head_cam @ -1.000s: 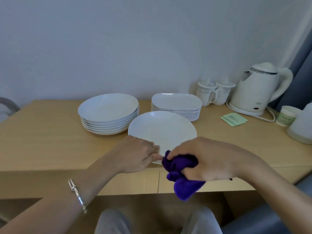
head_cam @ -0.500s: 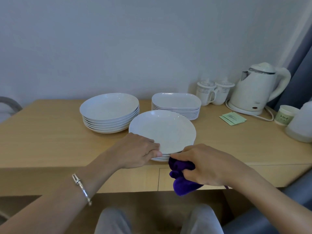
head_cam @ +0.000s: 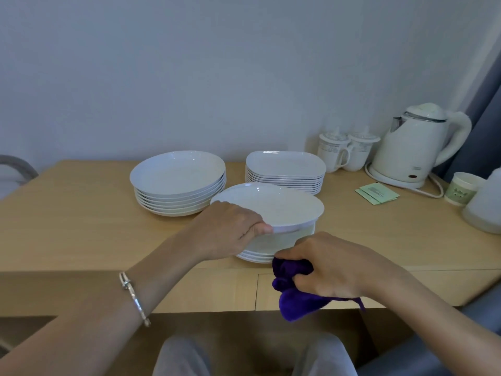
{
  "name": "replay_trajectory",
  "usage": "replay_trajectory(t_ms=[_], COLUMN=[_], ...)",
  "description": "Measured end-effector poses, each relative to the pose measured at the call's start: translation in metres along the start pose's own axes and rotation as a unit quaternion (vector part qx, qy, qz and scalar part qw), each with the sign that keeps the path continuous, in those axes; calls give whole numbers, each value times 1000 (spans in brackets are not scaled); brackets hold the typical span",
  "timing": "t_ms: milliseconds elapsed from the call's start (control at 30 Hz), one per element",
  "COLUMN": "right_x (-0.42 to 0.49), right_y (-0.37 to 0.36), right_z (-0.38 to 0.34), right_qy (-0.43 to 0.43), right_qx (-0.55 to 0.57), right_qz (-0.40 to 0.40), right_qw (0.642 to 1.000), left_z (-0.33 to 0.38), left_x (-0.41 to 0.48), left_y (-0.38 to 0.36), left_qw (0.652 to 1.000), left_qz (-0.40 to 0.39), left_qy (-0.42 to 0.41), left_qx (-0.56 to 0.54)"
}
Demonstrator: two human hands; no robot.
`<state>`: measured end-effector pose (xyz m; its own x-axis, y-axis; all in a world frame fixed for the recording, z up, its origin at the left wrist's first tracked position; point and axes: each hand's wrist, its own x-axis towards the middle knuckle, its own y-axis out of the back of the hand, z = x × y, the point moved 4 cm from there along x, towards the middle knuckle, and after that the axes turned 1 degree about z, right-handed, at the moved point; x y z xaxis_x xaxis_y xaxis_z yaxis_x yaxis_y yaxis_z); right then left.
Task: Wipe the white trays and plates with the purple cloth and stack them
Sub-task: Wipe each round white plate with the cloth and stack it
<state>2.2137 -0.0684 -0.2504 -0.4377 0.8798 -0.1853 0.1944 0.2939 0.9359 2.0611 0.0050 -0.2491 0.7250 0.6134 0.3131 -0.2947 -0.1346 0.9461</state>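
Note:
My left hand [head_cam: 225, 230] grips the near rim of a round white plate [head_cam: 282, 204] and holds it tilted up off a short pile of plates [head_cam: 257, 256] at the desk's front edge. My right hand [head_cam: 333, 264] holds the bunched purple cloth [head_cam: 295, 291] just below and right of that pile, over the desk edge. A taller stack of round white plates [head_cam: 177, 183] stands at the back left. A stack of square white trays [head_cam: 284, 169] stands behind the lifted plate.
A white kettle [head_cam: 414, 147] on its base and two lidded mugs [head_cam: 347, 150] stand at the back right of the wooden desk [head_cam: 67, 226]. Green sachets [head_cam: 376, 192], a paper cup [head_cam: 463, 188] and a white container [head_cam: 485, 207] lie further right.
My left hand has raised the top plate's near edge off the pile. My right hand with the cloth has dropped slightly toward the desk's front edge.

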Motion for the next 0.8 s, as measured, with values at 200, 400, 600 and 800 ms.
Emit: replay_trajectory(t_ms=[200, 400, 600, 800], right_x=[-5, 11, 33, 61], right_y=[50, 98, 80, 52], right_z=[-16, -11, 13, 19], right_qy=[18, -4, -48, -52], right_qx=[74, 157, 174, 181], right_qz=[93, 288, 320, 301], right_qw=[993, 945, 930, 935], left_z=[-20, -58, -81, -84], left_x=[14, 18, 0, -11], left_y=[38, 46, 8, -12], left_qw=[929, 710, 489, 459], left_qz=[207, 334, 337, 337], left_qy=[180, 351, 457, 479], left_qx=[-248, -512, -662, -669])
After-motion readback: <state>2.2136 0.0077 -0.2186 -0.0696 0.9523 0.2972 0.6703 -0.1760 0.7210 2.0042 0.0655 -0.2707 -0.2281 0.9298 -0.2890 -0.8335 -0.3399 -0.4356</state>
